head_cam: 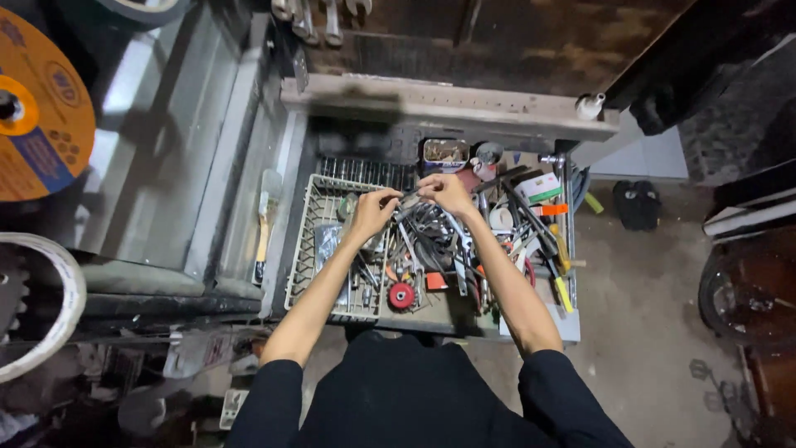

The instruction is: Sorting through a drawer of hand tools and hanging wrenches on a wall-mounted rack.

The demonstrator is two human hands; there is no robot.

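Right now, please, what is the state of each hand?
Left hand: fingers closed, pinching one end of a small dark metal part.
Right hand: closed on the same part's other end.

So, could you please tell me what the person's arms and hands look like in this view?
Both forearms are bare from above the elbow down, with black sleeves pushed up around the upper arms, matching the black garment on the torso. The left hand and right hand are bare: no gloves show, and no watch or band is visible at the wrists. Rings on the fingers would be too small to tell.
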